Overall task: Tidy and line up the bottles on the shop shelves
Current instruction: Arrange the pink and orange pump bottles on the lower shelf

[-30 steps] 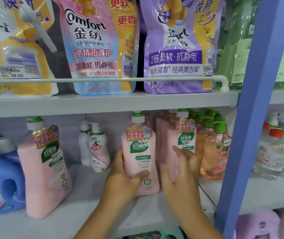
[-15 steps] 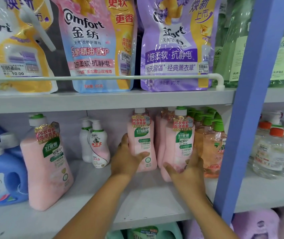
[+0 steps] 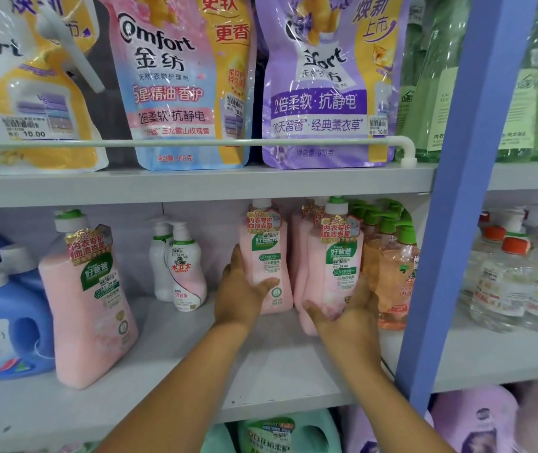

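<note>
Both glossy pink bottles have slid deeper onto the grey shelf (image 3: pixel 176 364). My left hand (image 3: pixel 241 292) wraps the rear bottle (image 3: pixel 266 256); my right hand (image 3: pixel 346 308) cups the front bottle (image 3: pixel 334 266), both upright.

The blue jug (image 3: pixel 2 308) is chopped off at the left edge, and the pink bottles (image 3: pixel 300 256) behind the front one are mostly hidden.

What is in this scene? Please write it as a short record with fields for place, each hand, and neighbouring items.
place: middle shop shelf
left hand: grips a pink bottle, set further back
right hand: grips another pink bottle, nearer the front
left neighbours: small white pump bottles, large pink bottle, blue jug
right neighbours: orange green-capped bottles
shelf above: Comfort refill pouches
</note>
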The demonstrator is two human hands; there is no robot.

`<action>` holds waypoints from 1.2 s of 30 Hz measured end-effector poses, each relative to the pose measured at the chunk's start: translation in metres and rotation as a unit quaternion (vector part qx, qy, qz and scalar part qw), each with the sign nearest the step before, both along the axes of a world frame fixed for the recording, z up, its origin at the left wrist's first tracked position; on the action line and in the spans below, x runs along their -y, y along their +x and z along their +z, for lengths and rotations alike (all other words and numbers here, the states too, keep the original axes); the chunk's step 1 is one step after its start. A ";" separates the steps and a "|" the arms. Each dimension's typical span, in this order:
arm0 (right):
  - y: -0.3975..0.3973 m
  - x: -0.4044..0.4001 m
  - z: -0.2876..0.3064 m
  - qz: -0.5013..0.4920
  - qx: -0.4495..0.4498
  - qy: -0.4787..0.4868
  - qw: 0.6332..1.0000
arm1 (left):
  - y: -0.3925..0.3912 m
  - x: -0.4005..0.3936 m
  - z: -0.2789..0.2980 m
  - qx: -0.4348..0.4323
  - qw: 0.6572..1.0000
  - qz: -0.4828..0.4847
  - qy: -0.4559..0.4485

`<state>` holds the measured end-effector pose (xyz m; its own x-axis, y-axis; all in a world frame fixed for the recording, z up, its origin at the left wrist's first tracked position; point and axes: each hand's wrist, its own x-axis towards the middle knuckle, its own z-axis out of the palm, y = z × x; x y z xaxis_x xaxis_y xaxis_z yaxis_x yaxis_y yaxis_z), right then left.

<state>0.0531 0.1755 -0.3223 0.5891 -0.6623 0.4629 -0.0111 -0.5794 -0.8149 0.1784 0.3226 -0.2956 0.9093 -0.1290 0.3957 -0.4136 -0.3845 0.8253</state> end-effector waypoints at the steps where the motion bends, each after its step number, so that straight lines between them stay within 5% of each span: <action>1: -0.001 0.001 0.000 0.002 0.002 -0.001 1.000 | -0.004 0.000 0.001 -0.016 1.000 -0.004 0.014; 4: -0.002 0.004 -0.002 0.017 0.001 0.001 1.000 | -0.034 -0.014 0.005 -0.033 0.999 0.016 0.032; 7: -0.002 0.010 -0.004 0.029 -0.002 0.010 1.000 | -0.075 -0.074 0.003 0.182 0.978 0.085 -0.064; 10: 0.001 0.008 -0.003 0.028 0.007 0.007 1.000 | -0.092 -0.153 0.000 0.321 0.903 0.272 -0.087; 15: 0.000 0.004 -0.001 0.029 0.017 0.010 0.999 | -0.071 -0.201 0.000 0.054 0.949 0.301 -0.071; 19: -0.003 0.004 0.001 0.050 0.017 0.022 0.998 | -0.061 -0.208 -0.007 0.043 0.957 0.278 -0.068; 28: -0.006 0.004 0.001 0.041 0.002 0.033 0.999 | -0.058 -0.106 -0.018 -0.051 0.992 -0.064 -0.101; 36: -0.004 0.007 -0.001 0.036 -0.011 0.037 0.999 | -0.049 -0.039 -0.010 -0.040 0.988 -0.121 -0.082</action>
<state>0.0493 0.1687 -0.3234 0.6459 -0.6493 0.4015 0.0112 -0.5179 -0.8554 0.1296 0.3619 -0.3057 0.8891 -0.2859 0.3574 -0.4078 -0.1401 0.9023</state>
